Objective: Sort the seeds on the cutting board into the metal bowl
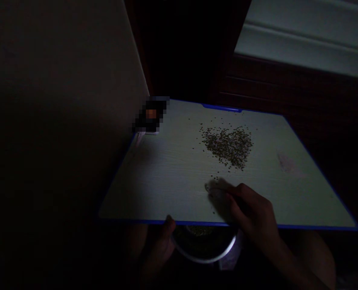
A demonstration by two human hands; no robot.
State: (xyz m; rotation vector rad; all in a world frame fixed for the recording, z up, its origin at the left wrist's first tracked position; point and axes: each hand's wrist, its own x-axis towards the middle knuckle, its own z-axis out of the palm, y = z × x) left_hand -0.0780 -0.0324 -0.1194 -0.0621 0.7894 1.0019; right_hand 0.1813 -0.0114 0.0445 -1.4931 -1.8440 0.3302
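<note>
A pale board with a blue rim (172,177) lies in front of me in dim light. A pile of small brownish seeds (228,145) is spread on its far middle. My right hand (251,213) rests on the board near the front edge, fingers pressed flat on the surface by a few stray seeds (214,179). My left hand (160,245) is below the front edge, fingers curled on the rim of a round metal bowl (204,243) that holds more seeds.
A small dark object with an orange spot (151,115), blurred out, sits at the board's far left corner. A wall rises on the left, dark wooden furniture stands behind, and a pale surface shows at the upper right.
</note>
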